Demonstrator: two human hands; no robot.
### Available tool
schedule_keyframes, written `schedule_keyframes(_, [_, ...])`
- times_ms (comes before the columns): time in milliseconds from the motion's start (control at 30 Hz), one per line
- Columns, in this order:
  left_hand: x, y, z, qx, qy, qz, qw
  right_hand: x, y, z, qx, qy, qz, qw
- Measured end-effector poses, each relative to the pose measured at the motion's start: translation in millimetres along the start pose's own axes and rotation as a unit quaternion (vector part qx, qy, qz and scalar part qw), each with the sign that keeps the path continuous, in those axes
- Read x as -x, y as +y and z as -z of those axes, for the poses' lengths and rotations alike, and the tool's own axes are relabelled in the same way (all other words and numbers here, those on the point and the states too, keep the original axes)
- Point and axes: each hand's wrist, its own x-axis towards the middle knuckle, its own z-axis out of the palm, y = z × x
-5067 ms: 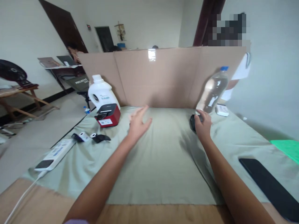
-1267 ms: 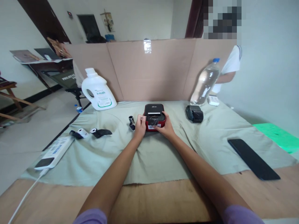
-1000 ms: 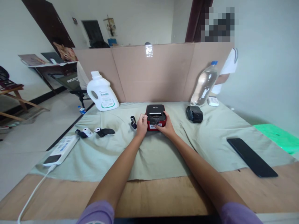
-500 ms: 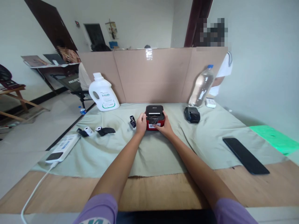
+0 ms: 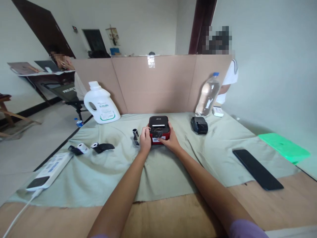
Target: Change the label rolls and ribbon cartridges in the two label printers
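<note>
Between my hands sits a small black and red portable thermal printer (image 5: 159, 122), with a pale strip at its slot and a white label on its near face. My left hand (image 5: 145, 138) grips its left side, with the thumb near the front left corner. Along the right side, my right hand (image 5: 172, 138) is wrapped with its thumb on the front by the label. Something dark and shiny, perhaps clear film or tape, lies over the front of the lid. Just left of my left hand is a small dark curled paper roll (image 5: 135, 135).
Two more paper rolls (image 5: 82, 147) with black tails lie left, near a white power strip (image 5: 51, 170). A white jug (image 5: 102, 105), water bottle (image 5: 208, 96) and black device (image 5: 199, 125) stand before a cardboard screen (image 5: 153, 86). A black phone (image 5: 257, 169) lies right. People sit beyond.
The whole view has shifted, so everything appears a little further left and lower. My left thumb looks slightly moved at the printer's front corner; both hands stay on the printer.
</note>
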Motion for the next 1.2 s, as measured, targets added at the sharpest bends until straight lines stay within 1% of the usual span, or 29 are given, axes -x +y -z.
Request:
schedule_keyframes(167, [-3.4,-1.4,1.4,0.024,0.0,-0.007,1.0,1.1,-5.1,1.1,0.0,-0.001,-0.01,1.0])
schedule_keyframes(233, [-5.7,-2.9,1.5,0.027,-0.005,0.002,1.0,1.1,-6.8,1.4,-0.002,0.0,-0.008,1.0])
schedule_keyframes(367, [-9.5,-4.2,2.6,-0.018,-0.013,0.036,0.999,0.5,-7.9,1.5,-0.005,0.002,0.001,1.0])
schedule_keyframes(500, [-10.5,-2.5,5.0,-0.08,-0.02,0.042,0.996,-0.3,-7.2,1.6,-0.009,-0.005,0.003,1.0])
schedule_keyframes(633, [-8.3,-1.4,5.4,-0.084,-0.024,0.05,0.995,-1.1,-6.5,1.2,-0.009,-0.002,-0.002,1.0])
schedule_keyframes(800, [-4.7,-0.6,4.4,-0.019,-0.017,0.027,0.999,-1.2,-11.4,2.3,-0.025,-0.009,0.003,1.0])
schedule_keyframes(1000, [-3.7,-2.9,3.9,0.015,-0.022,0.007,1.0,-1.4,-11.5,4.6,-0.02,-0.004,0.001,1.0])
schedule_keyframes(1133, [-1.0,-7.4,3.5,0.0,-0.016,-0.005,1.0,-2.8,-5.6,6.5,-0.013,-0.007,0.002,1.0])
schedule_keyframes(1200, [-0.7,-4.3,4.7,-0.019,-0.01,-0.031,0.999,-3.1,-1.5,6.8,-0.018,-0.008,0.004,1.0])
